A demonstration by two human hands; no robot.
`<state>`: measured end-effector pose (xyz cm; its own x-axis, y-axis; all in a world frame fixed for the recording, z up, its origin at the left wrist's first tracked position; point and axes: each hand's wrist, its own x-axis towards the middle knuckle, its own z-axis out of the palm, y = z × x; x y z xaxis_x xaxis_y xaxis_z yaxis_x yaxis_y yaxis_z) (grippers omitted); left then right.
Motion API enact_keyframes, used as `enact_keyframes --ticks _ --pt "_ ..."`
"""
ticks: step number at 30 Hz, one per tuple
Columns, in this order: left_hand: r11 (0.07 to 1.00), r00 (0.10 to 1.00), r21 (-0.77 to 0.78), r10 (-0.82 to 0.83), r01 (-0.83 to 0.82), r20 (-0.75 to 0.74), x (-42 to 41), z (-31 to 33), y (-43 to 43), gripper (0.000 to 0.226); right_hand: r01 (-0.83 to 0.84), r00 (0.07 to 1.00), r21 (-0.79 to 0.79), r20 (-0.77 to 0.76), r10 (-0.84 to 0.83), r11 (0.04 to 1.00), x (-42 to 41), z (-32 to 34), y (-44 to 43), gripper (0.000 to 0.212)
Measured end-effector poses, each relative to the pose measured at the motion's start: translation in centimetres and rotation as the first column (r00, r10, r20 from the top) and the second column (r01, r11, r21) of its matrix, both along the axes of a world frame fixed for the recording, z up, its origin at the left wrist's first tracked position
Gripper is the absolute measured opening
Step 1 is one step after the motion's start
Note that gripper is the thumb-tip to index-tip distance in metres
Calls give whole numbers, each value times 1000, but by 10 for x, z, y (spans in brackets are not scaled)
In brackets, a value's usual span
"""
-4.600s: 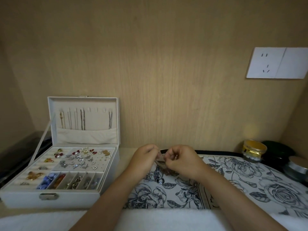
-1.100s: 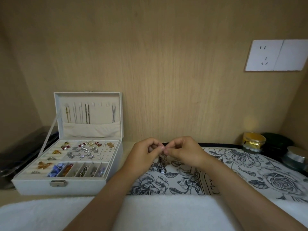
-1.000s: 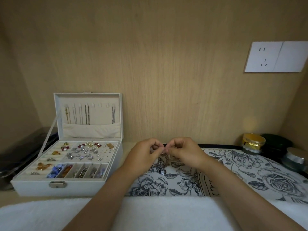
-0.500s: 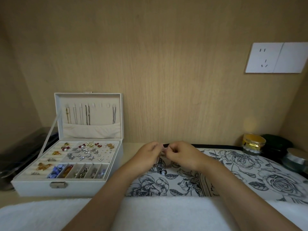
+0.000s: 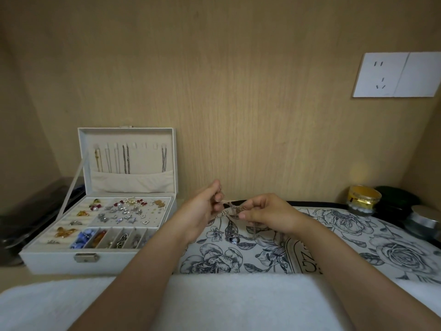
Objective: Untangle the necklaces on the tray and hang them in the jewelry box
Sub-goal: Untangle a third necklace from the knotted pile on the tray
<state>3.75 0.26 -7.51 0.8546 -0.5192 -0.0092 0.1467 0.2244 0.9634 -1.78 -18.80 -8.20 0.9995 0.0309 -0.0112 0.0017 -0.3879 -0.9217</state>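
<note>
The left hand is pinching one strand of the tangled necklaces in a closed grip. The right hand is pinching the knot just above the floral tray, where the separate chains are too fine to tell apart. A round pendant is lying on the tray. The jewelry box is standing open at left.

one jewelry box left of left hand, five chains in its lid, one necklace tangle between both hands, one tray underneath, three jars past right hand
</note>
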Motion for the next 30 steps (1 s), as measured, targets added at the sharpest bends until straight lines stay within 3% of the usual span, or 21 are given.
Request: enact_keyframes --ticks 6,8,10,12,14,16,19,20,24,26,28,30 --pt "954 959 225 142 -198 245 3 1 2 37 27 999 -51 24 -26 998 -1 3 -4 7" --pt "975 966 128 155 -184 205 1 5 0 36 34 999 -73 40 -31 997 -2 4 -4 6" --pt "988 989 -89 133 -127 59 0 11 2 32 26 998 -65 51 -23 998 -3 5 -5 7" --pt "945 991 -305 92 -118 -99 0 15 5 32 -3 999 -45 44 5 999 -7 9 -6 11" --pt "903 975 -400 79 -159 -208 3 16 10 36 -10 999 -41 34 11 999 -10 14 -7 15" --pt "930 964 -294 164 -222 -209 3 16 11 36 -3 1000 -39 29 4 999 -12 17 -9 17" --pt "928 933 122 338 -352 123 4 10 9 35 2 999 -56 35 0 998 -13 17 -9 15" --pt "907 918 185 342 -379 201 4 8 8 35 12 999 -52 40 -10 999 -13 17 -8 13" --pt "916 928 219 281 -335 243 1 7 9 32 81 994 -36 73 -78 996 -13 17 -6 6" --pt "853 881 361 210 -377 424 2 5 9 27 79 994 -21 79 -77 997 -15 17 -5 10" --pt "708 794 540 46 -454 607 2 0 10 23 73 995 -11 74 -72 997 -16 18 -4 13" --pt "589 749 656 -125 -471 650 2 -6 10 21 66 995 -19 70 -65 998 -17 18 -2 16"
